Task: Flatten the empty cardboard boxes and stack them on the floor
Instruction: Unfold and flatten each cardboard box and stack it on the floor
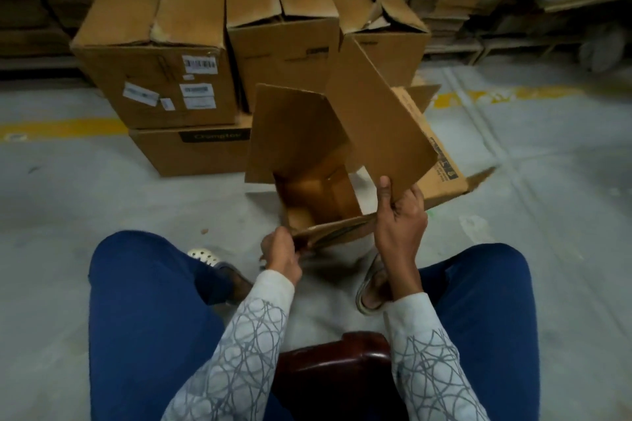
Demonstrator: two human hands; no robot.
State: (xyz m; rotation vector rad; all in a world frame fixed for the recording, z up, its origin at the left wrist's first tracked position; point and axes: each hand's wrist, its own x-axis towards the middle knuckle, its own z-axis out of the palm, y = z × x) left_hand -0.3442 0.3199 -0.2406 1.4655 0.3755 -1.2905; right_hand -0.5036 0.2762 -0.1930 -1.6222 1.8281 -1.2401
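Concrete, grey and crossed by yellow lines, makes up the floor (102, 188). On its far side several upright boxes (154, 79) are crowded together with their top flaps loose, and some are set on a lower box (191, 154) that carries a dark label.

Nearer, between the person's knees, the open box (307, 133) is tipped so that its empty inside is turned toward the camera. Whether its far end rests on the floor cannot be told. It is judged light, being steadied by two hands at its near end alone. Its panels are judged stiff, and its scored folds weak; creased, softened corners are visible.

A tall flap (376, 120) is raised on the right side. Its lower corner is pinched by the right hand (400, 219), with the thumb laid on the side that faces the camera. The near edge (335, 232), where layers of board are bunched, is gripped by the left hand (281, 251), with the fingers curled over it.

A hold close to the fold lines is judged best, since a panel taken far from a crease is likely to bow rather than collapse. Good grip is expected from the dry board, though thin edges may bend or tear under a hard pull.
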